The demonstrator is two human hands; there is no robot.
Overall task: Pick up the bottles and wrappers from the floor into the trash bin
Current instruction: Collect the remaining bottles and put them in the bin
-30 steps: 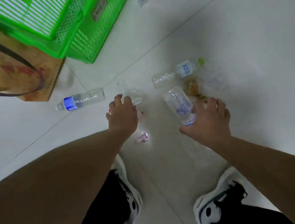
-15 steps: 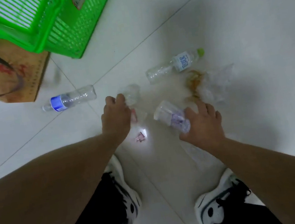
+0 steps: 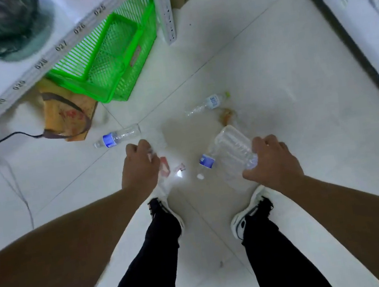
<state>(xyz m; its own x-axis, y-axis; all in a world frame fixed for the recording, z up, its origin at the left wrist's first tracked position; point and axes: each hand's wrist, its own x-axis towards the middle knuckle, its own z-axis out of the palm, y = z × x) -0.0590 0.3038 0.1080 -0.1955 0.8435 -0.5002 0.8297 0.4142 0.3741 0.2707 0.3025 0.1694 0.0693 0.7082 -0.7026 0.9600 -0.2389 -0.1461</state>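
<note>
Right hand fingers curl round clear plastic bottle, lifted off floor. Left hand pinches crumpled clear wrapper. No trash bin visible; we keep both grips firm while locating it. Two bottles remain on floor.

You see a white tiled floor and a bright green lattice basket. The clear bottle you hold is see-through plastic; another clear bottle wears a blue band. Your trousers are black, your shoes white with black.
</note>
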